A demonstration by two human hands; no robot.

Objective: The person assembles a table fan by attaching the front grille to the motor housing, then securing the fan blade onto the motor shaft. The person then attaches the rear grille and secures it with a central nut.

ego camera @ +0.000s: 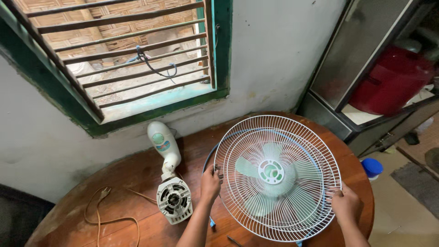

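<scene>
Both hands are gripping the white wire fan guard (277, 176) on the round wooden table (137, 174): the left hand (210, 184) is pinching its left rim, the right hand (345, 204) its lower right rim, fingers curled around the wires. The guard is lying nearly flat, facing up, over the 3-bladed green fan blade (270, 176); they are probably seating or lifting it, which calls for an even 2-handed pull. The motor housing (170, 183) is lying apart, to the left.

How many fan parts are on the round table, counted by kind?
Wire grilles: 1, held at its rim by the left hand and right hand
Green blades: 1
Motor bodies: 1
Power cords: 1
Total: 4
</scene>
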